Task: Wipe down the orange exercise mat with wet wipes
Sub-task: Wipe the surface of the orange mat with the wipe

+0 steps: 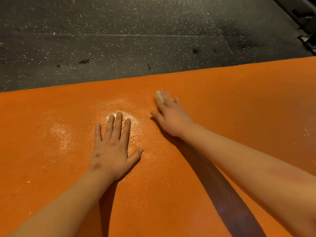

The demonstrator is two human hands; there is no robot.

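While the left hand [111,151] lies palm-down on the orange mat [239,100], fingers straight & slightly spread, thumb out to the side, holding nothing, the right hand [171,115] sits further out, nr the mat's far edge. Right hand is blurred, but its fingers look stretched flat over a white wet wipe [159,96], pressing it onto the mat; only a small bit of the wipe shows past the fingertips. Hands are apart, w/ bare mat btw them. Wet sheen [58,134] glints on the mat left of the left hand, & another shiny patch [123,106] lies around & beyond its fingertips. Right forearm throws a dark shadow [222,185] across the mat's near part. Mat lies on a dark speckled floor [119,40], which runs along its far edge. Top right corner: dark metal-looking gear [306,23], too cut off to tell what.
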